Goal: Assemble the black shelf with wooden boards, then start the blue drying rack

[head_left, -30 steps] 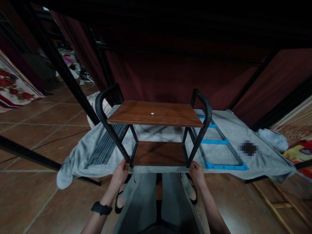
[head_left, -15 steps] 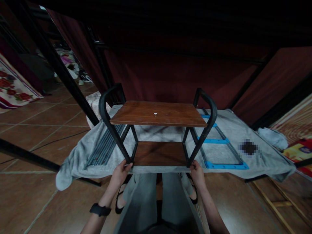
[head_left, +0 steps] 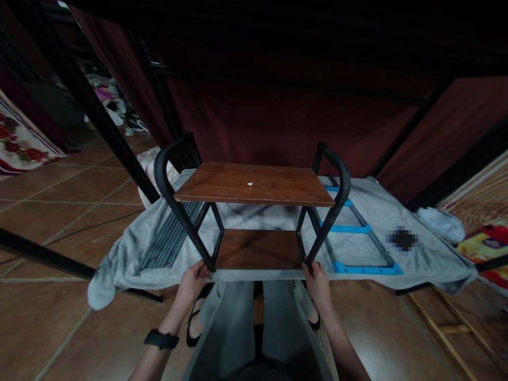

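Note:
A two-tier shelf rack (head_left: 254, 182) with a black tube frame and brown wood-grain boards stands upright in front of me on a grey cloth (head_left: 262, 275). My left hand (head_left: 193, 279) is closed around the foot of its front left leg. At the front right leg, the fingers of my right hand (head_left: 317, 280) grip the lower corner in the same way, partly hidden behind the tube. Left of the rack lies a bundle of several grey metal tubes (head_left: 169, 238). To the right, a frame of dark tubes with blue crosspieces (head_left: 351, 228) lies flat.
Black posts (head_left: 99, 114) and a dark red curtain (head_left: 254, 119) enclose the back. A pixelated dark patch (head_left: 404, 241) and a pale cloth bundle (head_left: 440, 225) are at the right. A wooden ladder-like frame (head_left: 448, 328) lies on the tiled floor (head_left: 47, 312).
The view has shifted slightly. Both hands stay at the rack's front feet; my right hand's fingers sit a little more around the leg's corner.

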Motion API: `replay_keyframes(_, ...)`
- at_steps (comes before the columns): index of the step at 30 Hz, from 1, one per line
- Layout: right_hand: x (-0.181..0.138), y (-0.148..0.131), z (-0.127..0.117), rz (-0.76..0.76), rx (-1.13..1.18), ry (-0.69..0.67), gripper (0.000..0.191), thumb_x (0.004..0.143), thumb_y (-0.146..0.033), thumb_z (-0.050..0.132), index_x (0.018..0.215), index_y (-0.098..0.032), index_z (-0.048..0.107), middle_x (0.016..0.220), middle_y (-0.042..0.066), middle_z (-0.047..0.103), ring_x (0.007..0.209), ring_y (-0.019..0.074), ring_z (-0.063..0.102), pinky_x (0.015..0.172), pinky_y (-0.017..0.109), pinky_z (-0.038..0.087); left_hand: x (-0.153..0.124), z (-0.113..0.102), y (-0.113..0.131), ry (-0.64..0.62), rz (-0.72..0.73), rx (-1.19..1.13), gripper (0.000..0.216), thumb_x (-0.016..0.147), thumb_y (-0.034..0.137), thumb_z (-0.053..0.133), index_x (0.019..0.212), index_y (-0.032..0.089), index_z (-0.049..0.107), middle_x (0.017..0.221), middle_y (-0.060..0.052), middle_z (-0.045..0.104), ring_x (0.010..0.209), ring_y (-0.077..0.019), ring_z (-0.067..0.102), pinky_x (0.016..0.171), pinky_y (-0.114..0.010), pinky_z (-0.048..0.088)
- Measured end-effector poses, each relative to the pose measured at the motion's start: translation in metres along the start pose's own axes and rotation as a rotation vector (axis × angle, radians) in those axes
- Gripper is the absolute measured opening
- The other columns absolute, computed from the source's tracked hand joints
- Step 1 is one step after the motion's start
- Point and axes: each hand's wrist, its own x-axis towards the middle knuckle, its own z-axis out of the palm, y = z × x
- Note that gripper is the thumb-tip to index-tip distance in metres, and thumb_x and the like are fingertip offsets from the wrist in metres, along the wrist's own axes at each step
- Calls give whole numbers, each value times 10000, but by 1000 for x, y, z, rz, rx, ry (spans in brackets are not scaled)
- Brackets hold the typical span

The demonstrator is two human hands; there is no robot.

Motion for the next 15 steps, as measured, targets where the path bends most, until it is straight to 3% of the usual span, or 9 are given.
replay_keyframes(7,0,5,2,-16,11,-1,439,916,-474,443,1132,-164,667,950,122,666,867,254,645,804,351,479,13,7,-12,67,-195,-264,226,606,370,667,661,174,568,573,-2,597,539,-150,559,578,-276,489)
replay_keyframes(15,-1,9,6,4,83,7,500,909,-537,453,1151,-155,667,1002,136,660,930,264,643,849,364,478,13,15,-2,129,-306,-168,83,684,229,583,641,185,528,496,24,557,442,-127,526,484,-238,441)
